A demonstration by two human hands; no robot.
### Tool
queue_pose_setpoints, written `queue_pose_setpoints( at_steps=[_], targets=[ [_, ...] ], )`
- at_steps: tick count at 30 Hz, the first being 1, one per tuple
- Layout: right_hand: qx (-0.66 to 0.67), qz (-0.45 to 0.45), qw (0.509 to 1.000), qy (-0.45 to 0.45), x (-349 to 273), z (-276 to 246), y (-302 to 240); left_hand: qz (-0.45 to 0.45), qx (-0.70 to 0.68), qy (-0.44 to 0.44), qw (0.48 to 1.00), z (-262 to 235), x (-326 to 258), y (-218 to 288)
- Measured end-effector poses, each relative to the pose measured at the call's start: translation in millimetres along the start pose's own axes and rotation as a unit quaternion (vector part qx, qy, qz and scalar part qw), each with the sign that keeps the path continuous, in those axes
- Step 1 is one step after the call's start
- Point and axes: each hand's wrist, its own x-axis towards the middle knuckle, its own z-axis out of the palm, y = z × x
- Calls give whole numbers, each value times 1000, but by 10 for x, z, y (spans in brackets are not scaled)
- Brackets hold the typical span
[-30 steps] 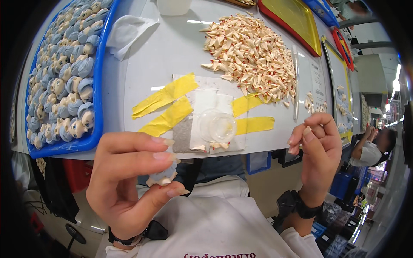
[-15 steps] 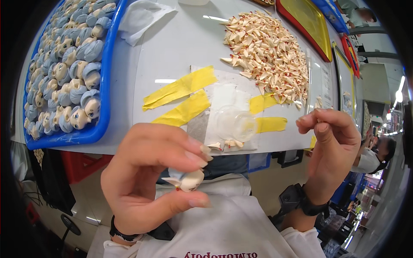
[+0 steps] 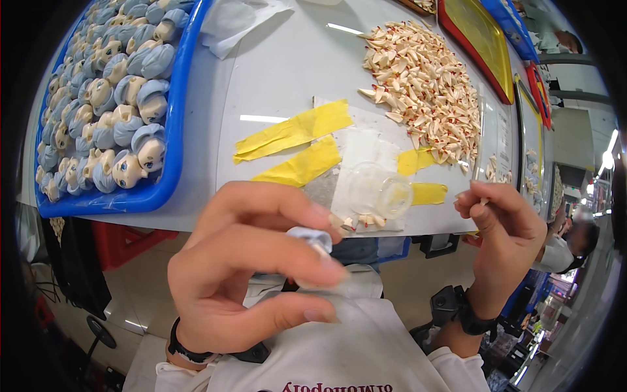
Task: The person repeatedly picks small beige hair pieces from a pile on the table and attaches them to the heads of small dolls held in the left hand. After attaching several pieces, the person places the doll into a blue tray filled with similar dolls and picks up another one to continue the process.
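My left hand (image 3: 228, 274) holds a small doll head (image 3: 312, 236) with pale blue hair between its fingers. Most of the head is hidden behind the fingers, and the hand is somewhat blurred. Off to the right, my right hand (image 3: 509, 228) is closed in a pinch, fingertips up. A tiny pale ear piece (image 3: 483, 201) pokes out between thumb and forefinger. Between the hands, on the table, stands a small clear plastic cup (image 3: 392, 196). Several cream ear pieces (image 3: 371, 221) with red ends lie beside it at the table's front edge.
A blue tray (image 3: 171, 140) full of blue-haired doll heads stands at the left. A large heap of ear pieces (image 3: 424, 91) lies at the back right. Yellow tape strips (image 3: 294, 130) hold a white sheet on the table. Yellow trays (image 3: 480, 46) line the far right; a white cloth (image 3: 238, 23) lies behind.
My left hand has turned the doll head, so its face and pointed ear no longer show, and has shifted slightly right. My right hand keeps its pinch, a little lower.
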Motion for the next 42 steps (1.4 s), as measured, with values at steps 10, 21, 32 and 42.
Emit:
queue_pose_setpoints(
  at_steps=[10,21,32,42],
  targets=[
    [-2,72,997,10,-128,-35,-88,-59,-18,50,997,73,-19,41],
    [98,-24,994,-52,-92,74,-20,-49,-5,58,997,82,-17,25],
    [309,75,947,-45,-121,-17,106,-48,-20,66,996,24,-35,43],
    [183,62,981,27,-196,16,-42,-43,-19,71,996,50,-59,23]
  ],
)
